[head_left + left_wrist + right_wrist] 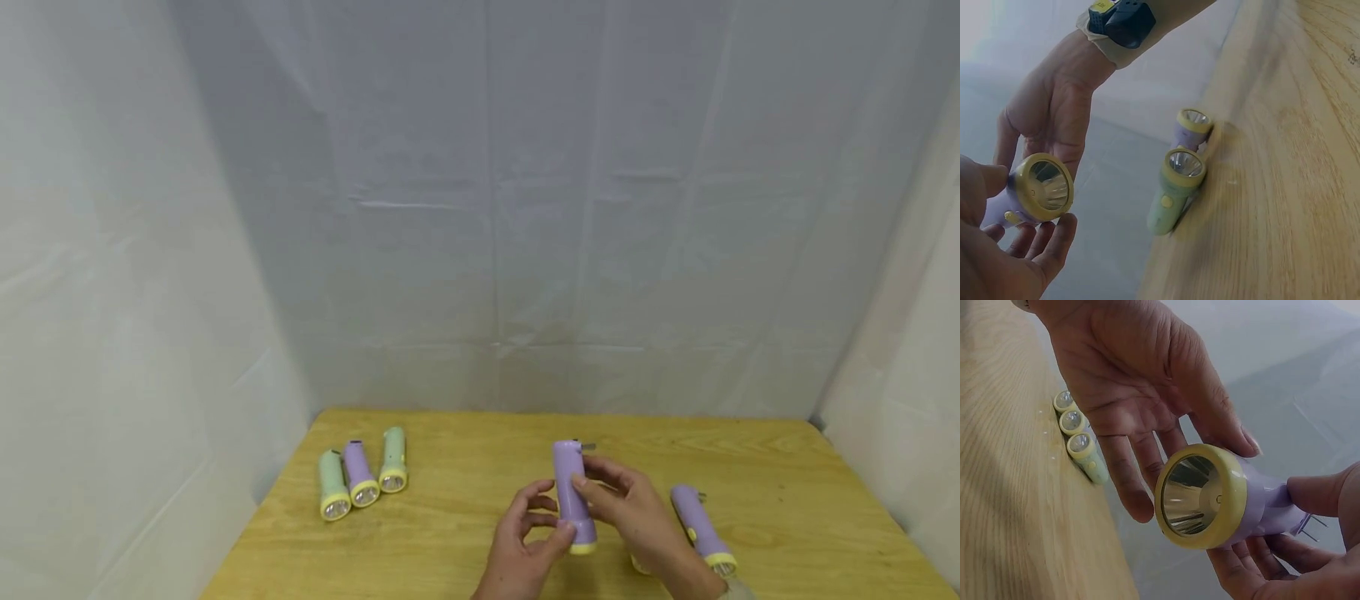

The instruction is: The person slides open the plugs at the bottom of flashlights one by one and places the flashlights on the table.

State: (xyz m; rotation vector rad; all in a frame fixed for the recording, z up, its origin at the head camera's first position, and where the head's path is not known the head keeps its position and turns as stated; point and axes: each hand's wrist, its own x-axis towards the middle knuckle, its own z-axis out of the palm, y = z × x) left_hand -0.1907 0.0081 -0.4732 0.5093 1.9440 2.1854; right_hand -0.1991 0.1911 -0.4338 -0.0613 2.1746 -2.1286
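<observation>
A purple flashlight [567, 483] with a yellow rim is held up over the table between both hands. My left hand [519, 546] grips it near the lamp end, its thumb on the head. My right hand [639, 517] pinches the body nearer the tail, thumb on the front and fingers behind. Two metal plug prongs [1315, 529] stick out from the tail, as the right wrist view shows. The lens faces downward, with the silver reflector [1188, 499] visible inside the yellow ring. A yellow switch [1014, 217] shows on its side in the left wrist view.
At the left of the wooden table [465, 533] lie a green flashlight [332, 479], a purple one [358, 467] and another green one [394, 454]. Another purple flashlight [699, 525] lies at right, beside a green one [1165, 209] mostly hidden by my right hand in the head view.
</observation>
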